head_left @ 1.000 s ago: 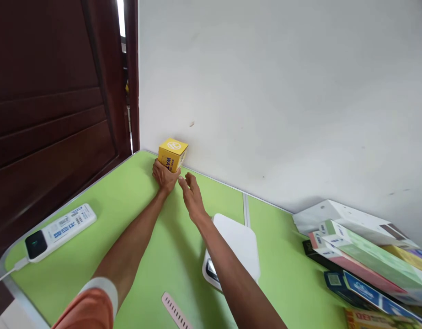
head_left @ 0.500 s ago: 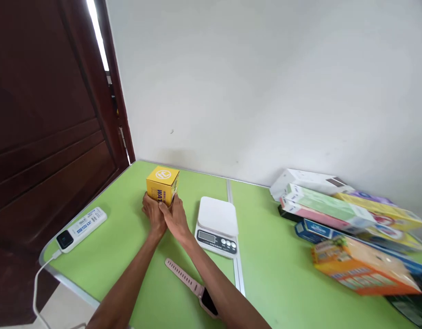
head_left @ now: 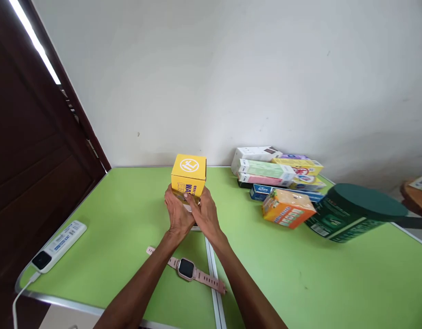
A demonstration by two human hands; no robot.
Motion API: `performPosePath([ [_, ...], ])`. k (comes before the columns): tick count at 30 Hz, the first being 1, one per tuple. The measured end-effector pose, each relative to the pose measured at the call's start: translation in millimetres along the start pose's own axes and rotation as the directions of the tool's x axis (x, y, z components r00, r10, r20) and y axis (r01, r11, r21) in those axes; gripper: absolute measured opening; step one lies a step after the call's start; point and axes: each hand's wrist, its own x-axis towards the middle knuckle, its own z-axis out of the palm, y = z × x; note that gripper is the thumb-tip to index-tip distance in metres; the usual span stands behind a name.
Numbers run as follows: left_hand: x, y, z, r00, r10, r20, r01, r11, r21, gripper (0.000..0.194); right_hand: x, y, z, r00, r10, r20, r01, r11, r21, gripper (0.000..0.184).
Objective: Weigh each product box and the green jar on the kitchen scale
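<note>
Both my hands grip a yellow cardboard box (head_left: 189, 176) with a round white logo on its top. My left hand (head_left: 178, 211) wraps its lower left side, and my right hand (head_left: 206, 212) wraps its lower right side, thumb across the front. Behind the hands and box is the white digital kitchen scale (head_left: 196, 228), mostly hidden. Whether the box touches the scale, I cannot tell. A pink smartwatch (head_left: 186, 268) lies on the green table nearer to me, its strap partly behind my left forearm.
A white device with a black screen (head_left: 58, 246) and a cable lies at the left edge of the green table (head_left: 128, 219). On the right are stacked boxes (head_left: 265, 171), an orange box (head_left: 288, 209) and a dark green tub (head_left: 351, 212). Part of another person's hand (head_left: 413, 196) shows at far right.
My hands have carried the yellow box rightward from beside the scale to in front of or over it. The view has turned right, bringing the green tub fully into sight.
</note>
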Motion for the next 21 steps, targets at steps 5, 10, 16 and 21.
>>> performPosePath([
  [5,-7,-15,14.6,0.994,0.016,0.11,-0.012,0.999,-0.04,0.091,4,31,-14,0.996,0.069,0.052,-0.066,0.996,-0.054,0.063],
  [10,-4,-23,17.7,0.989,0.011,0.146,0.001,0.997,-0.079,0.092,11,42,-11,0.996,0.07,0.052,-0.065,0.994,-0.083,0.067],
  [16,16,-47,-3.2,0.97,-0.059,0.234,0.111,0.97,-0.217,0.077,2,55,-28,0.981,0.173,0.086,-0.182,0.977,0.112,0.081],
  [21,40,-88,-30.7,0.938,-0.291,0.188,0.328,0.92,-0.214,0.051,-13,84,-50,0.951,0.269,-0.152,-0.257,0.962,0.091,0.074],
])
